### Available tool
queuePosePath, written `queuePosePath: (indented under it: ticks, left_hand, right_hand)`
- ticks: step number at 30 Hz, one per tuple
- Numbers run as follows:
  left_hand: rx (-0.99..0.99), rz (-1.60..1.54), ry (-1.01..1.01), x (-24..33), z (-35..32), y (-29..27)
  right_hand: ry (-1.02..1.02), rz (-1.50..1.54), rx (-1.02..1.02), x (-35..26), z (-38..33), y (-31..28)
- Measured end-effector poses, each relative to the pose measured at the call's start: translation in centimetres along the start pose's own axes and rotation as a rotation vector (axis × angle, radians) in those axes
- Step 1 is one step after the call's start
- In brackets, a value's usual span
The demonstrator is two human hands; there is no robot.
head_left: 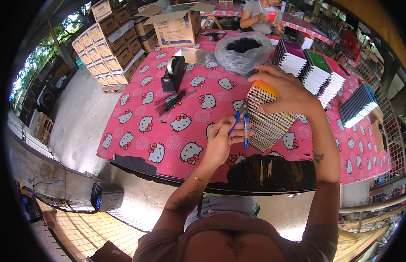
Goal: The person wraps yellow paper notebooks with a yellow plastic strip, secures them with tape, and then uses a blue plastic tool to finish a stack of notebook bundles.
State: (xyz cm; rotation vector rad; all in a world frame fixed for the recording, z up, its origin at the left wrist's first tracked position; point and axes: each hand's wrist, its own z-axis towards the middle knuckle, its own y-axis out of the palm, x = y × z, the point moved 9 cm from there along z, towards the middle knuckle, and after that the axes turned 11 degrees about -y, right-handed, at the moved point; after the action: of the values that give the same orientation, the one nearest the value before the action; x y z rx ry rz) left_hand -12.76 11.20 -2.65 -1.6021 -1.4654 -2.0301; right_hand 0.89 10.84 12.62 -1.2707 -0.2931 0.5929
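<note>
My left hand (224,137) is closed round blue-handled pliers (246,131), whose metal jaws lie at the left edge of a stack of spiral notebooks (268,120). The stack stands with its rows of dark coil binding facing me, and an orange cover shows on top. My right hand (290,89) grips the stack from its upper right, fingers over the far end and thumb on the coil side. To the left, a loose bunch of thin black coils (171,101) lies on the pink patterned tablecloth (168,142).
A black tape dispenser (174,74) and a clear bag of black coils (242,52) stand farther back. More notebook stacks (316,67) line the right, with a dark one (358,105) beyond. An open carton (179,30) sits behind; a co-worker (262,17) is across the table.
</note>
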Motion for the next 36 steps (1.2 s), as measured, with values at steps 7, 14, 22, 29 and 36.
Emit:
queuePosePath:
  ticks: [7, 14, 22, 29, 36]
  left_hand:
    - [-0.004, 0.004, -0.007, 0.1, 0.3, 0.1]
    - [0.209, 0.854, 0.378, 3.2, -0.7, 0.4]
    - [0.017, 0.061, -0.028, -0.2, 0.5, -0.7]
    - [-0.008, -0.003, -0.058, 0.1, 0.6, -0.6]
    - [0.268, 1.15, 0.606, 5.4, -2.3, 2.0]
  right_hand:
    - [-0.016, 0.037, -0.03, -0.2, 0.3, 0.1]
    - [-0.016, 0.023, -0.015, -0.4, 0.2, -0.2]
    - [-0.01, -0.002, -0.025, -0.5, 0.2, 0.0]
    - [0.01, 0.021, -0.021, -0.3, 0.1, 0.0]
    - [0.0, 0.006, -0.023, -0.2, 0.1, 0.1]
